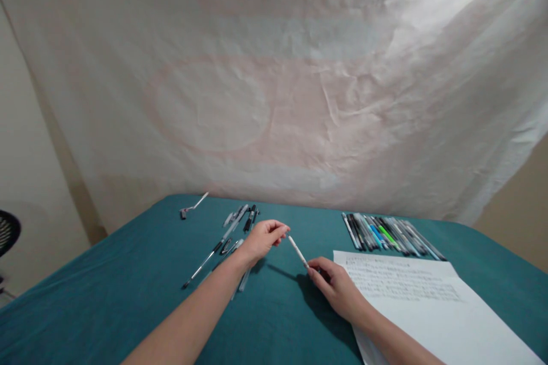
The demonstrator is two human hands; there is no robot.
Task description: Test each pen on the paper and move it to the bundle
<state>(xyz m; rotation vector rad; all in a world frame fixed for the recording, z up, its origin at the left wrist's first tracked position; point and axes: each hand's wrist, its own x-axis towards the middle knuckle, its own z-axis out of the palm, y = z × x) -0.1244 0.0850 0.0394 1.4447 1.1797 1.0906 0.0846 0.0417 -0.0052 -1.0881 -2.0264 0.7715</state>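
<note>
Pinching the near, lower end of a white pen [298, 251] between thumb and fingertips of the right hand [338, 290], clamped firmly on the barrel. Holding it clear of the tabletop [128, 279], with the long axis running from that grip up and away to the left, toward the far edge.

Meeting the pen's far end with the left hand [262, 239], fingertips drawn together there. Touching the tip or stopping just short of it: too small to tell. Facing hand to hand along that one line, right at the nearer end, left at the farther, with the pen bridging the gap between.

Resting the right wrist over the near-left corner of a written sheet of paper [428, 308] spread toward the right edge. Leaving untouched, beyond the sheet and near the far edge, a tidy row of pens [387, 234] laid side by side. Reaching the left forearm across a looser scatter of pens [233, 231], mostly pointing toward the far edge, and leaving one small stray piece [190, 209] well apart near the far left corner. Working in front of a creased white backdrop [274, 97].
</note>
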